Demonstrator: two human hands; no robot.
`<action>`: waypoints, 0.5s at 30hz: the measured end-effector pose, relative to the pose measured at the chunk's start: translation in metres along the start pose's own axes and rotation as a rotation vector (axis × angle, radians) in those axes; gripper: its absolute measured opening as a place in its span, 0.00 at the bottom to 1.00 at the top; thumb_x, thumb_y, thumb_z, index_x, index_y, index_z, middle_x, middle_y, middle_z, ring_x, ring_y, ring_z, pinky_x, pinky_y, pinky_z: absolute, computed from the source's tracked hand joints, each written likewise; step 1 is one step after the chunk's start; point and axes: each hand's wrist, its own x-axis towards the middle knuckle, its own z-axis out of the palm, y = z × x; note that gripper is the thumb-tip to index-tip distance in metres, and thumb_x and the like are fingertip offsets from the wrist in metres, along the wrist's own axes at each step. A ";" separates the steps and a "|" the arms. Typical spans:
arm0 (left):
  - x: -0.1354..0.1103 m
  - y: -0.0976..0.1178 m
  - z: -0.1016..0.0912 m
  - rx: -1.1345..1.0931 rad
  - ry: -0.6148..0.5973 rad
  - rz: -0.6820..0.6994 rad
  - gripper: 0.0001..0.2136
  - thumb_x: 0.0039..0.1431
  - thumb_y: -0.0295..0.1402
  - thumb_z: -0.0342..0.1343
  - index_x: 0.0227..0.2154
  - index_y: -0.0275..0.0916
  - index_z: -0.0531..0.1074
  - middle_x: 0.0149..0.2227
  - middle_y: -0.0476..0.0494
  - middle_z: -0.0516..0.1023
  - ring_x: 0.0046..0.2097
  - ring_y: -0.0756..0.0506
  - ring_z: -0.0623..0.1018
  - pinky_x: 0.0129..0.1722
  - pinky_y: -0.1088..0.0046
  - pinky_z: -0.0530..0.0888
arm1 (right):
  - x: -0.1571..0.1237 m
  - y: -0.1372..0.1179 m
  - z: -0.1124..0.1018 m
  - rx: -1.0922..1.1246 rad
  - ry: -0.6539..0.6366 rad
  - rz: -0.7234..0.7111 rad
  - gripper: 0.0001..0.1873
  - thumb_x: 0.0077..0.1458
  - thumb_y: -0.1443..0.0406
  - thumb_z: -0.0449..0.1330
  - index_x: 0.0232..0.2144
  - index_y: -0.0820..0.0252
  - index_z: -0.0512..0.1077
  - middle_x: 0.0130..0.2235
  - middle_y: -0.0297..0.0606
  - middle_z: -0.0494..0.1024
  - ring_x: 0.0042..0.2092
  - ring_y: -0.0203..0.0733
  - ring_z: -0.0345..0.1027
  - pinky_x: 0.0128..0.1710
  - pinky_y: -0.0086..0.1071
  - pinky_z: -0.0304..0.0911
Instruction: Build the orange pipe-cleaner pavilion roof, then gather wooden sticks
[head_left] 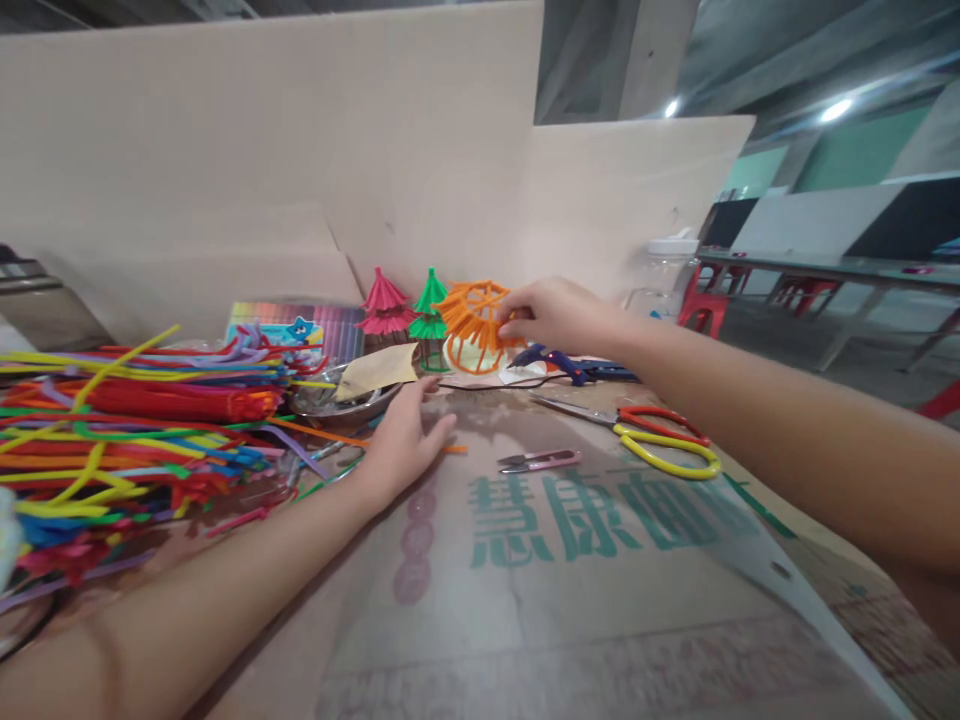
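Observation:
Orange pipe-cleaner pavilion (476, 318), with a fringed roof and open ribs below, is tilted in the grip of my right hand (544, 312). Fingers of that hand are closed on its right side. Palm down, my left hand (409, 445) reaches low over the board beside a metal dish (356, 405), its fingers apart and holding nothing. A yellowish card (379, 370) lies across the dish. Behind stand a pink-roofed pavilion (384, 305) and a green-roofed pavilion (431, 310). A blue glue gun (566, 363) lies just below my right hand.
Bundles of coloured pipe cleaners (150, 420) heap up at left. Orange-and-yellow-handled scissors (649, 440) and pink thread snips (540, 460) lie on the printed board (570, 620). A marker set (296, 325) and clear bottle (666, 275) stand before the tall cardboard wall (262, 150).

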 end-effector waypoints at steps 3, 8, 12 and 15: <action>-0.002 0.005 0.000 0.079 -0.166 0.058 0.11 0.65 0.35 0.56 0.46 0.38 0.78 0.49 0.34 0.83 0.55 0.35 0.80 0.59 0.51 0.76 | 0.011 0.000 -0.010 0.081 0.075 -0.019 0.04 0.58 0.66 0.70 0.32 0.61 0.84 0.24 0.31 0.74 0.28 0.34 0.62 0.31 0.32 0.52; -0.003 0.010 0.000 0.117 -0.182 0.047 0.09 0.65 0.31 0.56 0.40 0.40 0.81 0.45 0.37 0.86 0.50 0.36 0.83 0.55 0.54 0.78 | 0.043 -0.036 0.008 0.206 0.041 -0.097 0.04 0.58 0.67 0.70 0.35 0.63 0.83 0.26 0.33 0.74 0.30 0.35 0.64 0.33 0.32 0.54; -0.004 0.011 0.001 0.123 -0.175 0.064 0.08 0.64 0.28 0.57 0.39 0.39 0.81 0.45 0.37 0.86 0.49 0.36 0.83 0.55 0.55 0.78 | 0.075 -0.073 0.038 0.148 -0.033 -0.132 0.04 0.60 0.70 0.67 0.38 0.64 0.84 0.29 0.34 0.77 0.32 0.35 0.67 0.34 0.30 0.58; -0.005 0.009 0.003 0.112 -0.171 0.085 0.06 0.63 0.27 0.58 0.39 0.38 0.81 0.44 0.36 0.86 0.49 0.37 0.83 0.56 0.57 0.78 | 0.093 -0.089 0.058 0.110 -0.105 -0.166 0.06 0.60 0.70 0.66 0.38 0.63 0.84 0.31 0.36 0.80 0.32 0.35 0.68 0.33 0.28 0.60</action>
